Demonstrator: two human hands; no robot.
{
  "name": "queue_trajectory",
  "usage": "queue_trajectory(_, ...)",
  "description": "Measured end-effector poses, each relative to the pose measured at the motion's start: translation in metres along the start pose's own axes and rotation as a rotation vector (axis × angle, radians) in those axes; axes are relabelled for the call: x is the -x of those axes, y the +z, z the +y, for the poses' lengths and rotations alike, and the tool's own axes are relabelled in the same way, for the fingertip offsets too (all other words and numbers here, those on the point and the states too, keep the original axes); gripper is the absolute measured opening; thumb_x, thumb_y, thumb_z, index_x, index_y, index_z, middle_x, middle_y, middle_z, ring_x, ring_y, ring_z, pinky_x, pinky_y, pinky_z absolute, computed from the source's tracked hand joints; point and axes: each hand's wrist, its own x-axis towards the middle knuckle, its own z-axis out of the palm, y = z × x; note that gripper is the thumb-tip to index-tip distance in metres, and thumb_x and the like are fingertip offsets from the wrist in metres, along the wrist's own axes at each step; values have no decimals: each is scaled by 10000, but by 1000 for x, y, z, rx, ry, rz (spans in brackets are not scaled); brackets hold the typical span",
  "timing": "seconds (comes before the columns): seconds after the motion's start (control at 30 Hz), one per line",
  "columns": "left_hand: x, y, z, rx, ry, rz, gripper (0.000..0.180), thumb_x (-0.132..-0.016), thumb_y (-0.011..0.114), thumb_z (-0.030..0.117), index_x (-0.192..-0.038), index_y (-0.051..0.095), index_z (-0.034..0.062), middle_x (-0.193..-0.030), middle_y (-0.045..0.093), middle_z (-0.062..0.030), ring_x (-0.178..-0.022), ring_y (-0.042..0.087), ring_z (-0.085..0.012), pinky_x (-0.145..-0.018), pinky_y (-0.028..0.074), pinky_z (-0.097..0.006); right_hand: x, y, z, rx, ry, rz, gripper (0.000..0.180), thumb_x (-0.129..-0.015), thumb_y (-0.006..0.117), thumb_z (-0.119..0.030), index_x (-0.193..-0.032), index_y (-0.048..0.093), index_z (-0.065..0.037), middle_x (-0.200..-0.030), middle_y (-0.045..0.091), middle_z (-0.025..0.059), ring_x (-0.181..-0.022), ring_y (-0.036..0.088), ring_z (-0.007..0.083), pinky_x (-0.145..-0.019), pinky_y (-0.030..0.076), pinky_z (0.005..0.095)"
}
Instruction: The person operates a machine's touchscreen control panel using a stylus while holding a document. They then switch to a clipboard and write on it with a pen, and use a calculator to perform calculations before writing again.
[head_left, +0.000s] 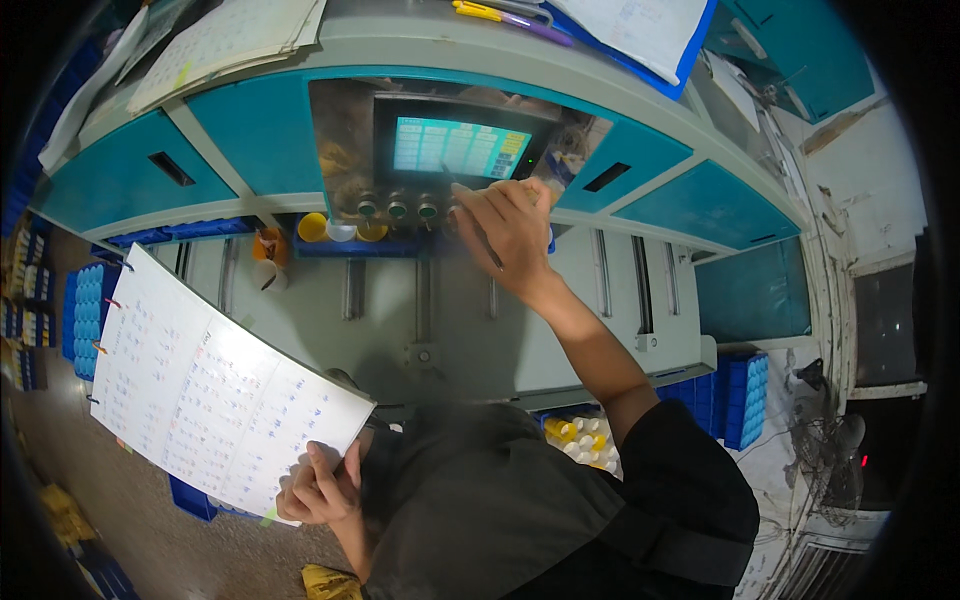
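We see our right hand (510,232) reached out to the front of a grey and teal machine (270,130), its fingers bent and gathered at the row of round knobs (398,208) just under the lit touchscreen (458,148). The fingertips lie against the panel at the right end of that row; something thin and dark seems to run along the fingers, but we cannot tell what it is, nor whether the hand grips it.

Our left hand (320,487) is closed on the lower corner of a large white sheet of paper (215,390), thumb on top, holding it up tilted at our left side. The sheet is covered with rows of small coloured marks and has little tabs along its left edge.

Below the knobs, a shallow blue tray (350,246) holds a yellow cup (313,227) and a white one beside it. More papers (225,40) lie on the machine's top, along with a blue clipboard (650,30) and a yellow pen (478,12). Blue crates (740,400) stand at the right on the floor, and a box of yellow and white bottles (580,440) sits just beside our right elbow.
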Motion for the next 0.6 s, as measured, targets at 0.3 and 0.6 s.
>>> queue_trajectory(0.3,1,0,1,9,-11,-10,595,-798,847,568,-1145,792,88,-852,593,-16,-851,522,-236,-829,421,-421,3,-6,6,37,37,66,311,-770,750,5,-1074,745,-65,-834,650,6,-829,600,168,-870,322,401)
queue_trajectory(0.6,2,1,-1,13,-6,-1,600,-797,849,571,-1143,789,84,-841,597,-11,-834,513,-233,-834,413,-421,5,-21,11,138,84,108,312,-795,735,-1,-1099,742,-72,-823,642,-3,-821,584,174,-888,315,407)
